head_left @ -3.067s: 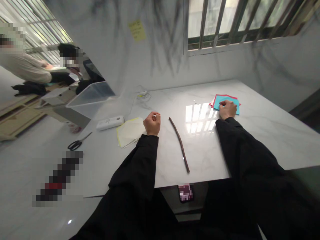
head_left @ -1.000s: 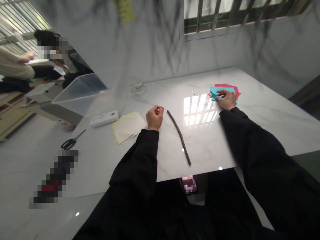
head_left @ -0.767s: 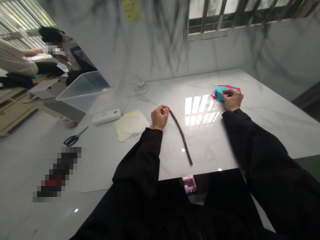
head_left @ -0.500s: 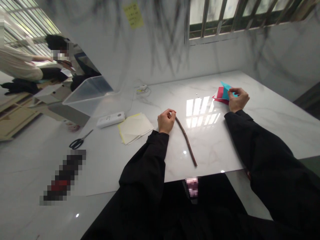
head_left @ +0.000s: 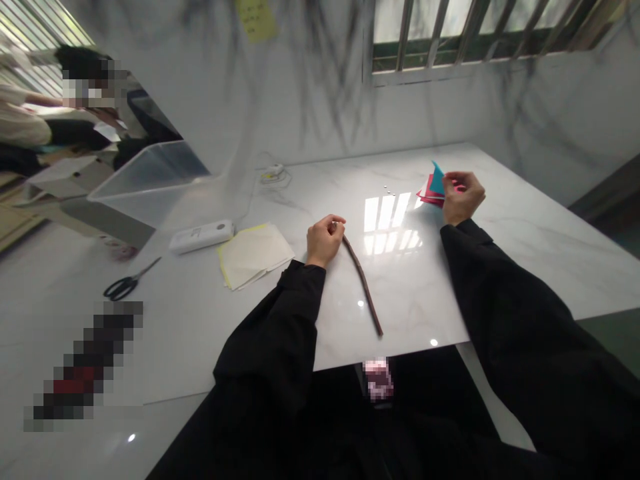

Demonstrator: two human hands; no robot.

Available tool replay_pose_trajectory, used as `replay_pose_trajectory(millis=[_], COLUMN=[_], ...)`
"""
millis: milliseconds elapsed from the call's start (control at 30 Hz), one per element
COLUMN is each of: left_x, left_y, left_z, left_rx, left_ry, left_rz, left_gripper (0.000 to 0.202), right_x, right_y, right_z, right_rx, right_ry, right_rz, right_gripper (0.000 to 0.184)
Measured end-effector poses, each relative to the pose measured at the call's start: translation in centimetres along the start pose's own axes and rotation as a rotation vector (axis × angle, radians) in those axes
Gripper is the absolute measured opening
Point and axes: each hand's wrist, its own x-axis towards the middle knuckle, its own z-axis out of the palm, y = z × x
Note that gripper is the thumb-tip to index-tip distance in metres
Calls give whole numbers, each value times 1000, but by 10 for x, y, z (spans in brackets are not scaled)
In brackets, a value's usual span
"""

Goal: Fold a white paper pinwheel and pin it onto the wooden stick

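My left hand point(head_left: 324, 241) has curled fingers at the upper end of a thin brown stick point(head_left: 364, 283). The stick is slightly bent and slants across the table toward its front edge; its top end is hidden by the fingers. To the far right, my right hand point(head_left: 464, 197) pinches a piece of blue paper point(head_left: 437, 179) with one corner standing up. Red and white paper pieces point(head_left: 428, 196) lie beside and below that hand, partly covered by it. Left of my left hand lies a stack of pale yellowish paper sheets point(head_left: 256, 255).
On the white marble table point(head_left: 420, 293) are a white box-shaped device point(head_left: 201, 237), black-handled scissors point(head_left: 123, 287), a coiled cable point(head_left: 273, 176) and small bits point(head_left: 389, 191). A clear plastic bin point(head_left: 155, 180) stands at left. People point(head_left: 85, 107) sit beyond it.
The view has shifted, so most things sit further left. My right hand still pinches the blue paper, which now shows less beside the fingers. My left hand stays at the stick's end.
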Motion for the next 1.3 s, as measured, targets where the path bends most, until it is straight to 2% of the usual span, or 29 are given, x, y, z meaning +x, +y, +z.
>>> replay_pose_trajectory(millis=[133, 200, 267, 333, 433, 533, 600, 700, 800, 1000, 1067, 1167, 1300], left_x=[1, 2, 4, 8, 12, 13, 12, 10, 9, 5, 5, 7, 11], left_y=[-1, -2, -5, -9, -15, -17, -16, -11, -4, 4, 3, -1, -4], left_z=[-3, -3, -3, -2, 0, 2, 3, 3, 0, -5, -3, 0, 0], left_rx=[-37, -69, -198, -439, -786, -924, -923, -873, -887, -917, -887, -842, -832], left_ry=[16, 10, 6, 10, -41, -148, -177, -206, -246, -322, -309, -229, -135], left_rz=[-37, -60, -97, -160, -269, -291, -259, -245, -300, -392, -397, -425, -453], left_gripper=[14, 14, 22, 47, 93, 115, 114, 99, 82, 70, 66, 60, 50], right_x=[-9, -14, -19, -23, -34, -52, -65, -78, -83, -88, -91, -95, -98], right_y=[-27, -41, -54, -66, -79, -89, -94, -99, -99, -90, -88, -89, -92], right_z=[4, 7, 9, 13, 17, 19, 20, 21, 23, 32, 35, 37, 35], right_rx=[121, 280, 475, 672, 897, 1006, 1039, 1051, 1032, 1012, 1020, 1011, 1007], right_ry=[-45, -59, -80, -147, -359, -558, -661, -750, -733, -656, -676, -706, -862], right_rz=[-2, 1, 20, 66, 225, 441, 554, 646, 666, 706, 718, 677, 548], right_gripper=[27, 25, 27, 34, 48, 59, 63, 63, 62, 65, 66, 66, 65])
